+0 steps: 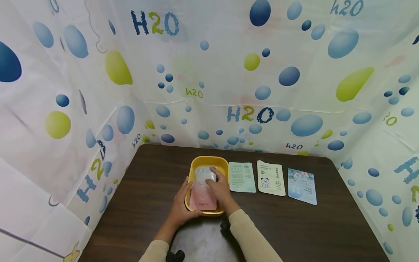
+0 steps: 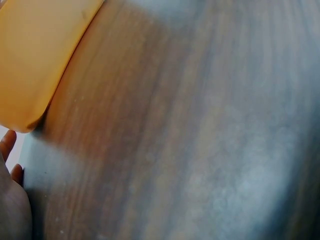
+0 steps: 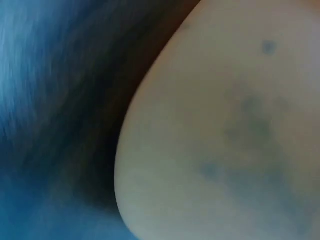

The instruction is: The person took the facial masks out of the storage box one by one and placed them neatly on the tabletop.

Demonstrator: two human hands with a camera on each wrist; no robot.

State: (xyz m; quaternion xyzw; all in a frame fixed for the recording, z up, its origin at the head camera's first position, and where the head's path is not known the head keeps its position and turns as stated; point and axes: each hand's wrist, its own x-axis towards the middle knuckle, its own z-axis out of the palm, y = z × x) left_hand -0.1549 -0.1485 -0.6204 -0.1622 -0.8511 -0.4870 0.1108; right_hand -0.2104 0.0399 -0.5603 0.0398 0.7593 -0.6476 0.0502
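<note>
A pink face mask packet (image 1: 203, 196) with a silvery upper end lies in the yellow tray (image 1: 209, 159). My right hand (image 1: 220, 187) reaches in from the right and pinches the packet's upper right part between thumb and fingers. At the tray's left side and near corner, my left hand (image 1: 182, 204) grips the rim, its thumb along the front edge. The left wrist view catches the tray's wall (image 2: 35, 55) and part of the left hand (image 2: 12, 205) below it. A blurred pale surface fills most of the right wrist view.
Right of the tray, three flat packets lie in a row: a pale green one (image 1: 242, 177), a cream one with a bear (image 1: 271, 178) and a blue floral one (image 1: 302, 186). All rest on a dark wooden table (image 1: 157, 163). A patterned sheet (image 1: 209, 72) hangs behind and beside it.
</note>
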